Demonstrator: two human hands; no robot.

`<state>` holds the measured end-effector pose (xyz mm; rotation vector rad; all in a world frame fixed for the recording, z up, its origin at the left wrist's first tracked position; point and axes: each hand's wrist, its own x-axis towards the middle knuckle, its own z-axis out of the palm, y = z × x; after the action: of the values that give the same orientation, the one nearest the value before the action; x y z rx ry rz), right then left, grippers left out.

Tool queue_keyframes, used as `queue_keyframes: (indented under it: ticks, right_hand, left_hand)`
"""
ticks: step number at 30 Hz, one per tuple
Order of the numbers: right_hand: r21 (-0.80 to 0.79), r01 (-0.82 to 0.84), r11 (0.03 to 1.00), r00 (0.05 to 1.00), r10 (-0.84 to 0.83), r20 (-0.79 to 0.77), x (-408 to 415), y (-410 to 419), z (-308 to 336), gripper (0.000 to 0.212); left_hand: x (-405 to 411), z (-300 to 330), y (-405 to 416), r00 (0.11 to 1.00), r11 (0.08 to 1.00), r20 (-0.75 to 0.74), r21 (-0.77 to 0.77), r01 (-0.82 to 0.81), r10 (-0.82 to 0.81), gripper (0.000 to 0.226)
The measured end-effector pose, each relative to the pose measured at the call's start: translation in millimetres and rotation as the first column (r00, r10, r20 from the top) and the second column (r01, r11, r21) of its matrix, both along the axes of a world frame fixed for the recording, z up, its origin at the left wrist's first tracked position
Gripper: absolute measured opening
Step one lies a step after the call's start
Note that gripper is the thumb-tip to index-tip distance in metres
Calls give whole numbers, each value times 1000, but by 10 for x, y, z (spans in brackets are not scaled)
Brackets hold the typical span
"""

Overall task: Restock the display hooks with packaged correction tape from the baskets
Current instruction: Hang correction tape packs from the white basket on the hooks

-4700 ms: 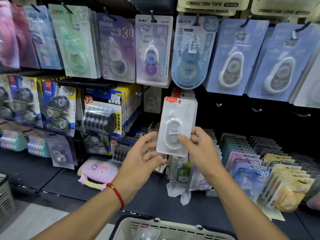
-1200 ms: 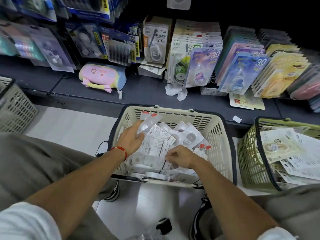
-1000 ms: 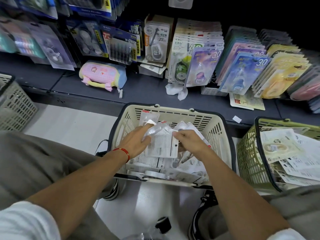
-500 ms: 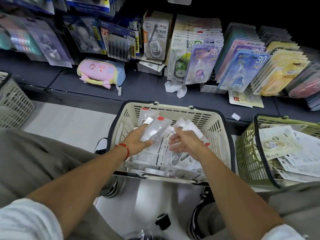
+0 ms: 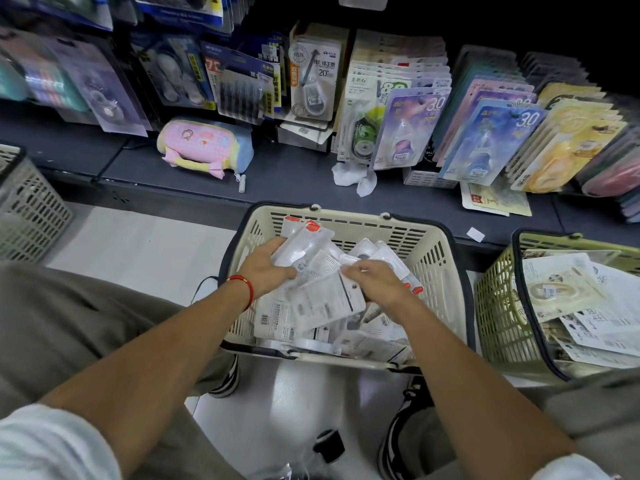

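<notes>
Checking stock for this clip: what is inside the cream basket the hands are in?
The cream basket holds a loose pile of white correction tape packs; the left hand and right hand each grip one. The pile hides the basket floor.

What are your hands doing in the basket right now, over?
Left hand grips white pack. Right hand grips another pack. Both over cream basket. Nothing blocking.

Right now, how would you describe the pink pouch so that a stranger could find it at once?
Look at the dark shelf that runs behind the cream basket. The pouch lies on it, left of the basket and below the hanging packs. It is the only soft, padded thing there, pink with yellow and blue edges, while all its neighbours are flat cards.
</notes>
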<state>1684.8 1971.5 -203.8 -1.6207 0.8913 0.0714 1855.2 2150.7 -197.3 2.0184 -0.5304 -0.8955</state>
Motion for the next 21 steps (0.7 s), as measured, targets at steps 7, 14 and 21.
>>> queue_keyframes:
  ticks: [7, 14, 21]
  right_hand:
    - [363, 308, 879, 927, -364, 94, 135, -88, 225, 12]
    - [601, 334, 726, 882, -466, 72, 110, -165, 144, 22]
    - [-22, -453, 891, 806, 398, -439, -298, -297, -118, 24]
  left_hand:
    - [-169, -49, -44, 979, 978, 20, -39, 204, -203, 60]
    - [-328, -90, -43, 955, 963, 132, -9, 268, -265, 77]
    - [-247, -26, 4, 983, 1000, -182, -4, 29, -30, 73]
